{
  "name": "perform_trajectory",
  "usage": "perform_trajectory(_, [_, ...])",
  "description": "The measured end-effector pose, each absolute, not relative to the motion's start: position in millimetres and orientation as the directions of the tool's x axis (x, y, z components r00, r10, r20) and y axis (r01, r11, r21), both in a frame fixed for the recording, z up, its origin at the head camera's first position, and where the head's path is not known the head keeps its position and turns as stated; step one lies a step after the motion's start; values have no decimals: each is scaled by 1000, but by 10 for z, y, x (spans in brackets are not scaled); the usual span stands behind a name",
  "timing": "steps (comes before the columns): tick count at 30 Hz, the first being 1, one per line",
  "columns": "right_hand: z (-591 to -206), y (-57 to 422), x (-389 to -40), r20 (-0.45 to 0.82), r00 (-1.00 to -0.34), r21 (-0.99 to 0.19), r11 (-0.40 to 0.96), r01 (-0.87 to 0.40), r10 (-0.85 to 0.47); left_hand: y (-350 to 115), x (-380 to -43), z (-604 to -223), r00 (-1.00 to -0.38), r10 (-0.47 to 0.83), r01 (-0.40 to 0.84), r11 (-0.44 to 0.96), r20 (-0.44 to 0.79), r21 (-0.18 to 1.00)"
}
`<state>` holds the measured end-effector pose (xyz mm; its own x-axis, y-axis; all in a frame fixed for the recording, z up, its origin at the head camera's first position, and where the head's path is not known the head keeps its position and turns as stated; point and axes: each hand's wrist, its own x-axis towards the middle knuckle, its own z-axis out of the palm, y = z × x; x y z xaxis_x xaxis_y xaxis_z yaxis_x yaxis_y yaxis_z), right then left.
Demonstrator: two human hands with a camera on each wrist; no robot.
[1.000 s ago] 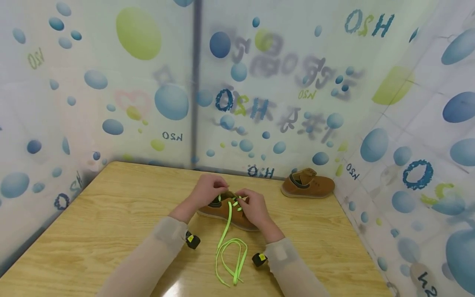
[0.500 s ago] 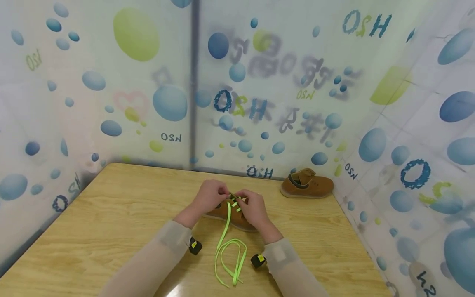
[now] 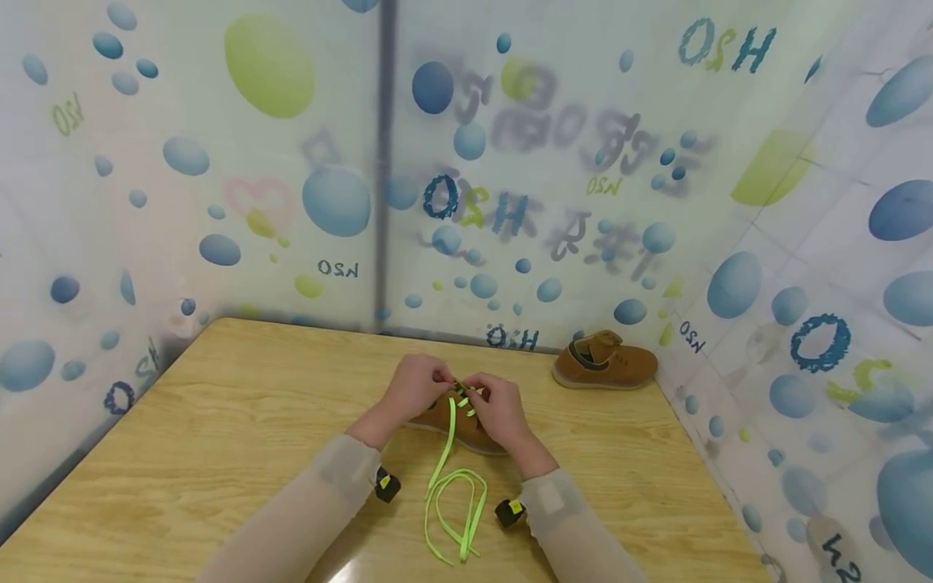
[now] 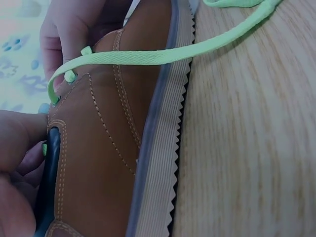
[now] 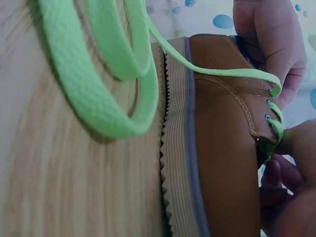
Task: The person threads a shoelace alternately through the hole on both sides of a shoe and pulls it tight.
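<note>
A brown shoe with a pale ridged sole lies in the middle of the table, toe to the right. A neon-green shoelace runs through its eyelets, one long end trailing towards me. My left hand is at the top eyelets by the ankle opening, its thumb and fingers pinching the lace; a bit of green shows beneath them in the left wrist view. My right hand grips the shoe's upper beside the crossed lacing, thumb by the lace and fingers at the front opening. The fingertips are partly hidden.
A second brown shoe, with no lace visible, stands at the table's back right corner. The loose lace lies in loops on the wooden table between my forearms. A bubble-patterned curtain rises behind the table.
My left hand has come down and right, from above the shoe's ankle opening to the top eyelets close to my right hand. The right hand stays nearly in place.
</note>
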<state>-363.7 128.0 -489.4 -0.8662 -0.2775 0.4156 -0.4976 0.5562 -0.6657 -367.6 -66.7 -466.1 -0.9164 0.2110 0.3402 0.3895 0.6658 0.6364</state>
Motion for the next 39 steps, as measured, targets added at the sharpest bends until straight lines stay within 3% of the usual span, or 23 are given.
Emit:
perform_trajectory(15, [-4911,1340,-3665,471,-823,-634,527,-566,-316,-648,-3693,-4668,-915,212,394,645,342,655])
perform_trajectory(21, [-4922,1346,-3691,435,-851,-685,506,-524,-294,-671,-3707,-4673,-907,237,419,586,348,693])
perform_trajectory(32, [-4925,1365,-3711,403,-866,-710,495,-500,-296,-637,-3686,-4695,-924,182,373,614,335,696])
perform_trajectory(39, [-4920,1391,-3711,379,-865,-718,485,-500,-330,-630,-3669,-4700,-919,225,394,589,324,706])
